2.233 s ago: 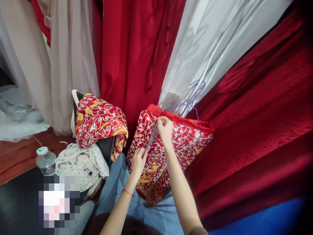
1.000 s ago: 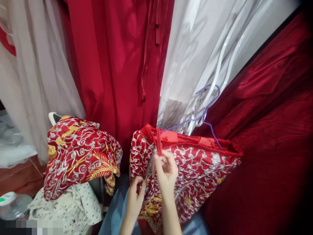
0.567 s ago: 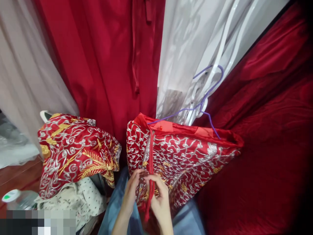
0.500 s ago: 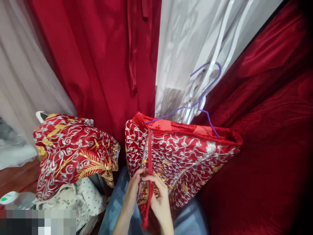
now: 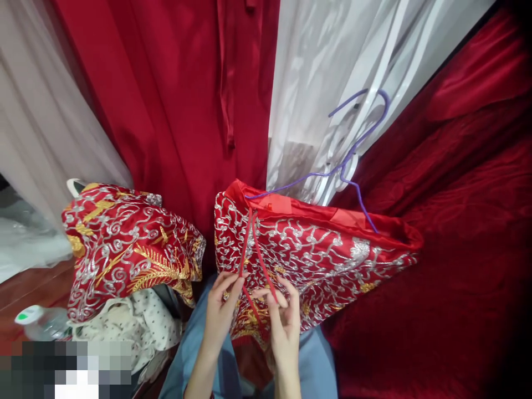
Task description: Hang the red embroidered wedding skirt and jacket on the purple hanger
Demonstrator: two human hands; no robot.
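Note:
A red skirt [image 5: 324, 255] embroidered with silver and gold scrolls hangs on a purple wire hanger [image 5: 353, 155] in front of me. Two thin red ties [image 5: 251, 244] run down from its waistband. My left hand [image 5: 222, 310] pinches the left tie between thumb and fingers. My right hand [image 5: 282, 316] pinches the right tie, and the two strands are drawn apart in a narrow V. Both hands sit low against the skirt, above my lap in blue jeans [image 5: 316, 360].
A second embroidered red garment [image 5: 128, 249] lies over a chair at the left, on a dotted white cloth [image 5: 128, 327]. A plastic bottle [image 5: 37, 324] stands at the lower left. Red [image 5: 174, 100], white [image 5: 332, 72] and beige [image 5: 45, 111] gowns hang behind; dark red velvet [image 5: 465, 233] fills the right.
My hands moved down from the waistband along the ties. The two red strands, held together half a second ago, are now split, one in each hand.

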